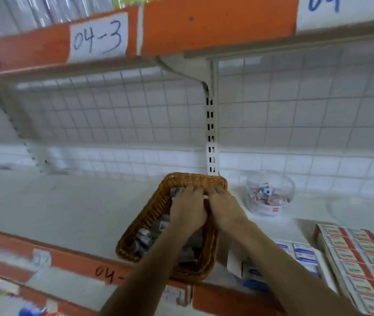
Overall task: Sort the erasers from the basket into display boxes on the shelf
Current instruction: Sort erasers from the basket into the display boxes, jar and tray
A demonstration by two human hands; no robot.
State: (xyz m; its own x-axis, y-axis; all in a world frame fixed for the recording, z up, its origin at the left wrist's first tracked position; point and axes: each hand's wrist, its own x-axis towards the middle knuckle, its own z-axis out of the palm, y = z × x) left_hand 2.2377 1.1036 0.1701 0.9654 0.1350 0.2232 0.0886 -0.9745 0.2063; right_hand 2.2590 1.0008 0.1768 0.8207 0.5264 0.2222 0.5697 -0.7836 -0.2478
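Observation:
A brown wicker basket (156, 215) stands on the white shelf (67, 208), its near end over the front edge. Grey-wrapped erasers (146, 239) lie inside it. My left hand (188, 208) and my right hand (225, 207) sit side by side at the basket's far end, knuckles up. Their fingers curl down into the pile of erasers, hiding the fingertips. A small white piece (206, 197) shows between the two hands. To the right lie a display box of red-and-white packs (361, 265) and one of blue-and-white packs (302, 254).
A clear round bowl (270, 192) holding small erasers stands just right of the basket, against the wire grid back wall (135, 115). An upper shelf with orange strip and label "04-3" (99, 37) hangs overhead. The shelf's orange front edge (67, 258) runs below the basket.

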